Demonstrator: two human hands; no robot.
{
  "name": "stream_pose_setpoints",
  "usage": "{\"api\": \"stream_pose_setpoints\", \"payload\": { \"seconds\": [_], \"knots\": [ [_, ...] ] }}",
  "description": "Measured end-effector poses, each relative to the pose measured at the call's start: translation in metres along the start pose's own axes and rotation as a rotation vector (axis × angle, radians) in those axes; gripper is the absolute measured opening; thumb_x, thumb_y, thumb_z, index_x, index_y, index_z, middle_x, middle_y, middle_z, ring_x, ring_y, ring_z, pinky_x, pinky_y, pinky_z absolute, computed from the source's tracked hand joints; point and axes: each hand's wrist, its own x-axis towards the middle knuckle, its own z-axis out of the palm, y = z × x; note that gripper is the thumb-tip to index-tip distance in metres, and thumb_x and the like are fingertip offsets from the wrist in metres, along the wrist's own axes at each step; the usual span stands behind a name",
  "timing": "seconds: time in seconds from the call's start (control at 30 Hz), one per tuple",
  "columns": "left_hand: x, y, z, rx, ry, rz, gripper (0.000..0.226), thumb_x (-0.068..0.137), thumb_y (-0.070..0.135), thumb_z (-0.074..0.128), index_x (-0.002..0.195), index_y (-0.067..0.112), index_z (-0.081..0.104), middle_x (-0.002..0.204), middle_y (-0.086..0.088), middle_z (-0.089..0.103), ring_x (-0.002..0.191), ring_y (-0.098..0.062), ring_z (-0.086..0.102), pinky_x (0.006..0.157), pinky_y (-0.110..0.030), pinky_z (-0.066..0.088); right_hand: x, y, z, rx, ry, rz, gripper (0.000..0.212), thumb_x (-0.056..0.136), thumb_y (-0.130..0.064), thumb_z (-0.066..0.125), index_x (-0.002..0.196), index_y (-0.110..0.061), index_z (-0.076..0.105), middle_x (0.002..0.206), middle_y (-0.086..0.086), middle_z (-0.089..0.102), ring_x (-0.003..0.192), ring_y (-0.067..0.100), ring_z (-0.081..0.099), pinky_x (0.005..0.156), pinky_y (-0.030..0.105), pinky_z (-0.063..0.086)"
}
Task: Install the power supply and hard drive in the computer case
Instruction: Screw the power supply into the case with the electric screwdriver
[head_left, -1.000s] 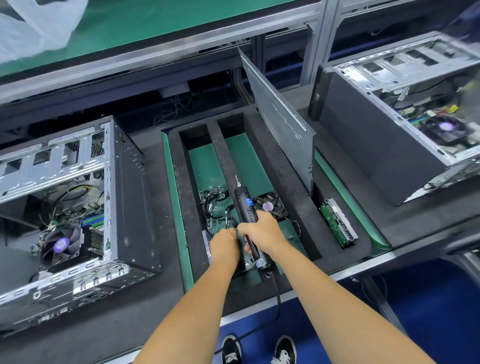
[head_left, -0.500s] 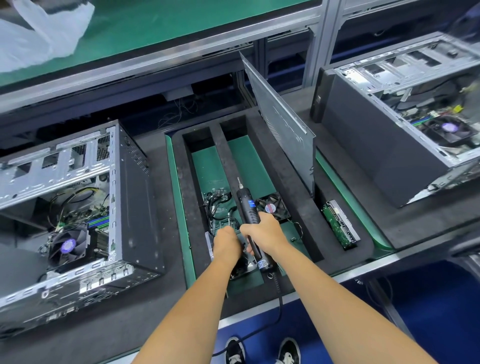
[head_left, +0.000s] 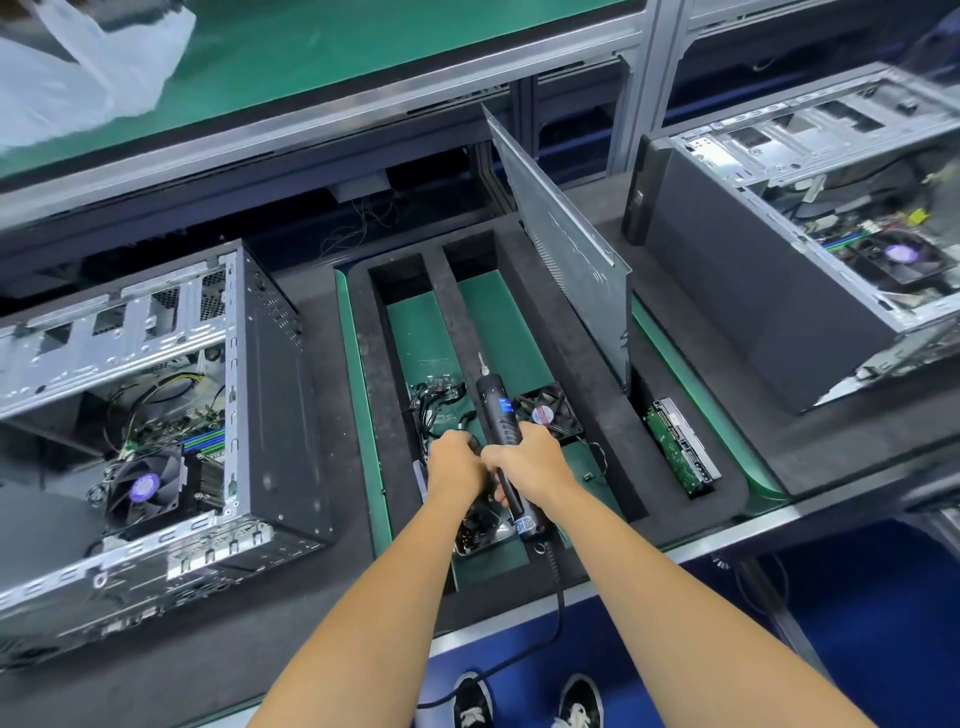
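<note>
Over the foam tray (head_left: 597, 415), both hands still grip: right hand (head_left: 530, 457) screwdriver (head_left: 498, 415), left hand (head_left: 457, 467) power supply (head_left: 480, 530).

Foam tray (head_left: 374, 395) at the counter's (head_left: 291, 623) middle; open case (head_left: 156, 415) left; second case (head_left: 779, 291) far right; hard drive (head_left: 680, 447) in the tray's right slot

Bare forearms, no sleeves; black sneakers (head_left: 524, 701) with white laces and soles.

Hard drive (head_left: 681, 448) on edge in right foam slot — computer case (head_left: 156, 431) lies open, left.
</note>
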Motion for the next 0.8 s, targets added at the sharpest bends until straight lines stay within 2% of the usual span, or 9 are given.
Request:
{"api": "stream_pose_setpoints", "payload": {
  "seconds": [0.07,0.13,0.23,0.3,0.37,0.43,0.57,0.67,0.8],
  "knots": [
    [0.001,0.002,-0.007,-0.087,0.025,-0.017,0.025,0.071,-0.009,0.053,0.058,0.012,0.054,0.068,-0.002,0.056,0.065,-0.017,0.048,0.048,-0.022,0.032,-0.002,0.001,0.0,0.0,0.006,0.003,0.022,0.067,-0.008,0.064,0.087,-0.005,0.055,0.073,0.012,0.058,0.05,0.027,0.057,0.048,0.03,0.051],
    [0.002,0.002,-0.014,-0.213,0.049,-0.065,0.029,0.075,-0.008,0.057,0.055,0.014,0.056,0.075,-0.005,0.063,0.072,-0.019,0.055,0.054,-0.019,0.036,-0.004,0.0,0.0,-0.014,-0.002,0.006,0.021,0.07,-0.008,0.065,0.088,-0.005,0.056,0.075,0.012,0.058,0.054,0.026,0.056,0.05,0.031,0.052],
    [0.005,0.005,-0.026,-0.433,0.058,-0.134,0.027,0.079,-0.002,0.069,0.059,0.014,0.065,0.077,-0.003,0.069,0.08,-0.021,0.065,0.071,-0.026,0.05,-0.008,-0.001,-0.001,-0.028,-0.001,0.011,0.021,0.074,-0.007,0.065,0.094,-0.003,0.057,0.078,0.013,0.058,0.053,0.026,0.057,0.048,0.028,0.051],
    [0.005,0.007,-0.035,-0.533,0.062,-0.146,0.024,0.082,-0.002,0.069,0.064,0.015,0.068,0.075,-0.006,0.07,0.075,-0.022,0.069,0.077,-0.032,0.057,-0.009,-0.003,-0.001,-0.026,-0.006,0.006,0.019,0.076,-0.007,0.065,0.092,-0.004,0.056,0.079,0.013,0.057,0.053,0.026,0.057,0.048,0.029,0.051],
    [0.003,0.009,-0.043,-0.599,0.073,-0.138,0.023,0.083,-0.005,0.065,0.067,0.011,0.068,0.074,-0.009,0.07,0.067,-0.02,0.067,0.078,-0.034,0.058,-0.012,-0.004,-0.001,-0.054,-0.009,-0.001,0.017,0.078,-0.008,0.065,0.088,-0.007,0.053,0.08,0.012,0.055,0.061,0.027,0.056,0.059,0.036,0.053],
    [0.001,0.012,-0.052,-0.69,0.085,-0.143,0.021,0.083,-0.007,0.063,0.069,0.008,0.067,0.071,-0.008,0.068,0.067,-0.021,0.065,0.08,-0.035,0.058,-0.017,-0.005,-0.002,-0.108,-0.01,-0.006,0.017,0.08,-0.009,0.065,0.085,-0.008,0.049,0.081,0.012,0.053,0.068,0.027,0.055,0.065,0.038,0.051],
    [-0.005,0.019,-0.071,-0.853,0.097,-0.142,0.017,0.074,-0.01,0.069,0.082,0.005,0.071,0.073,-0.009,0.069,0.066,-0.02,0.062,0.078,-0.032,0.056,-0.031,-0.007,-0.002,-0.091,-0.063,-0.012,0.018,0.083,-0.008,0.063,0.085,-0.009,0.045,0.082,0.013,0.049,0.065,0.028,0.053,0.06,0.034,0.048],
    [-0.009,0.024,-0.082,-0.938,0.098,-0.127,0.016,0.076,-0.007,0.071,0.078,0.008,0.072,0.077,-0.008,0.071,0.066,-0.017,0.063,0.077,-0.03,0.054,-0.043,-0.01,-0.001,-0.103,-0.08,-0.047,0.017,0.083,-0.01,0.062,0.088,-0.009,0.046,0.085,0.014,0.049,0.071,0.028,0.052,0.066,0.037,0.045],
    [-0.015,0.028,-0.094,-1.025,0.122,-0.139,0.012,0.078,-0.005,0.072,0.08,0.007,0.072,0.081,-0.01,0.071,0.067,-0.016,0.064,0.07,-0.026,0.053,-0.059,-0.021,0.001,-0.107,-0.116,-0.096,0.018,0.082,-0.009,0.062,0.089,-0.009,0.046,0.084,0.013,0.049,0.066,0.026,0.052,0.06,0.035,0.046]
  ]
}}
